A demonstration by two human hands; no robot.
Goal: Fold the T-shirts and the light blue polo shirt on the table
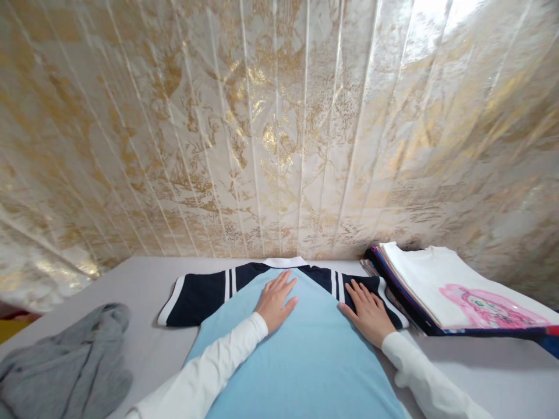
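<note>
The left hand (276,299) and right hand (368,311) lie flat, gripping nothing, on the shirt (301,366); an outward push could skew the clothes pile (419,285) beside the right hand.

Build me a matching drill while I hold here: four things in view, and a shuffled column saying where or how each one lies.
Column one
1. Collared shirt
2. Grey garment
3. Clothes stack
4. Right hand

Column two
A. On the right, topped by a white shirt with a pink print
B. Fingers resting over a navy sleeve
C. Spread out in the middle
D. Bunched up on the left

Pairs: 1-C, 2-D, 3-A, 4-B
</note>
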